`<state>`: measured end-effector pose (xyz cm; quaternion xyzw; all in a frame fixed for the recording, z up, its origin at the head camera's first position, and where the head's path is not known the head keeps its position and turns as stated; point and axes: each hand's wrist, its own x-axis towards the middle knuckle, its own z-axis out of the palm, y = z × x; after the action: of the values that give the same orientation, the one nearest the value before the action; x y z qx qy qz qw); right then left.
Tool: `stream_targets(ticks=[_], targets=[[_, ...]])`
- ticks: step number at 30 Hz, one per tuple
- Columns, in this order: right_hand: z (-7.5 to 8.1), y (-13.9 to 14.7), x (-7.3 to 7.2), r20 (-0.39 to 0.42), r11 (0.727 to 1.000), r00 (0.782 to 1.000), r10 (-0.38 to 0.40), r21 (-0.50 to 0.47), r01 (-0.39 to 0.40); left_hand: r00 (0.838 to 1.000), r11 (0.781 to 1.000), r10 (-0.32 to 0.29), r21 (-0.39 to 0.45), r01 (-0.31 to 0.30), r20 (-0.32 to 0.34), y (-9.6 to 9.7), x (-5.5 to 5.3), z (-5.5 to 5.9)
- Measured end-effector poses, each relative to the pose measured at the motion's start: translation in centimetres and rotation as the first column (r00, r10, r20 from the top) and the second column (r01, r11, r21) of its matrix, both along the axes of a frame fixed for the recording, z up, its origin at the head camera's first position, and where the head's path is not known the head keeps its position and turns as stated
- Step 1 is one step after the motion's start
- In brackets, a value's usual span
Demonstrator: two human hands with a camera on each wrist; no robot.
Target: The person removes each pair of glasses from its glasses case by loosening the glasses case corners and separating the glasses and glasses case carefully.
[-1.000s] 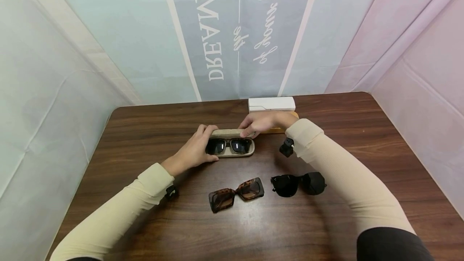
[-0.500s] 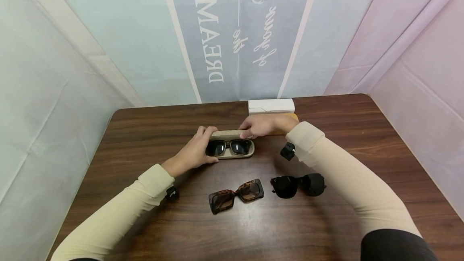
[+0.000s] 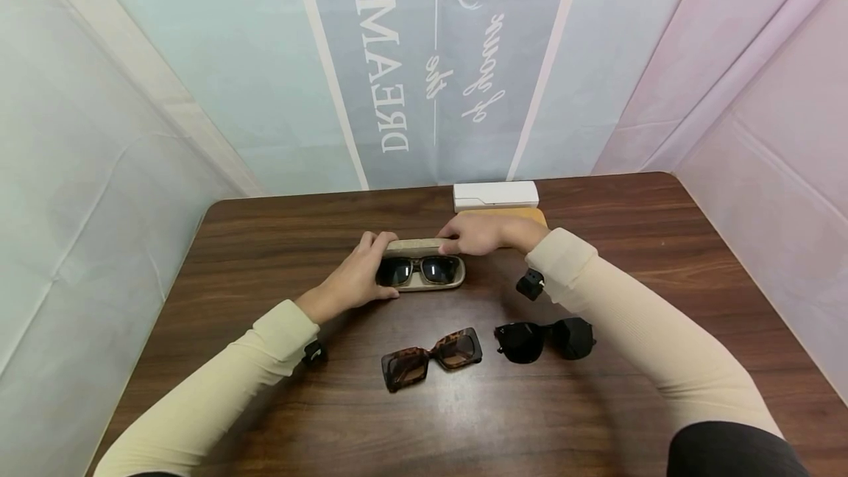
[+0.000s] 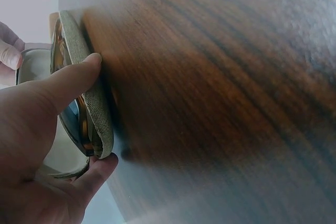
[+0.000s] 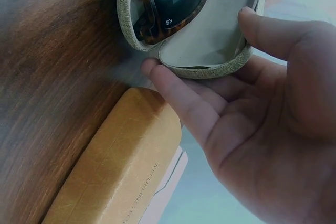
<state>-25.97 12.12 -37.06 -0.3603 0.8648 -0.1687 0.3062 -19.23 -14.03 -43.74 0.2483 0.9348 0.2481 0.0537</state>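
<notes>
A beige fabric-covered glasses case (image 3: 430,287) stands open near the middle of the table. Inside it lies a pair of dark-lensed sunglasses (image 3: 439,269), whose brown tortoiseshell frame shows in the right wrist view. My left hand (image 3: 351,274) grips the case's left end, thumb on the front edge and fingers round the side. At the raised lid (image 5: 210,72), my right hand (image 3: 480,232) holds the right part, thumb on the inner side and fingers behind. Closer to me lie tortoiseshell rectangular sunglasses (image 3: 457,350) and, right of them, black sunglasses (image 3: 573,337).
Behind my right hand sits a tan glasses case (image 3: 530,215), partly hidden by it. A white case (image 3: 497,194) stands just beyond, by the far edge of the wooden table (image 3: 278,241). Printed cloth (image 3: 265,94) hangs behind the table and at both sides.
My right wrist and forearm have shifted slightly toward me and to the right. Both hands keep their hold on the case, and the loose sunglasses stay where they were.
</notes>
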Motion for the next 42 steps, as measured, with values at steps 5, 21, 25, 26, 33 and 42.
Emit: stream_targets(ticks=[5,21,25,26,33,42], targets=[[-0.1,0.0,0.4,-0.018,1.000,1.000,-0.010,-0.013,0.010,1.000,1.000,0.003,-0.008,-0.003,0.007,0.0,0.0,-0.1],[-0.1,0.2,1.4,-0.154,0.998,0.987,-0.047,-0.048,0.040,0.999,1.000,0.003,0.009,-0.003,0.037,0.0,0.0,0.0],[-0.3,0.3,1.8,-0.193,0.996,0.979,-0.061,-0.068,0.049,0.999,1.000,0.000,0.006,0.000,0.034,-0.1,0.0,0.0],[-0.4,0.3,1.9,-0.203,0.996,0.977,-0.066,-0.070,0.053,0.999,1.000,0.000,0.005,0.000,0.032,-0.1,0.0,0.0],[-0.5,0.6,2.6,-0.240,0.995,0.967,-0.083,-0.077,0.067,1.000,1.000,0.003,0.000,-0.003,0.028,0.0,-0.1,0.1],[-1.0,0.7,3.0,-0.364,1.000,0.931,-0.021,-0.019,0.015,1.000,1.000,0.000,-0.003,0.000,0.029,0.0,-0.2,0.2]])
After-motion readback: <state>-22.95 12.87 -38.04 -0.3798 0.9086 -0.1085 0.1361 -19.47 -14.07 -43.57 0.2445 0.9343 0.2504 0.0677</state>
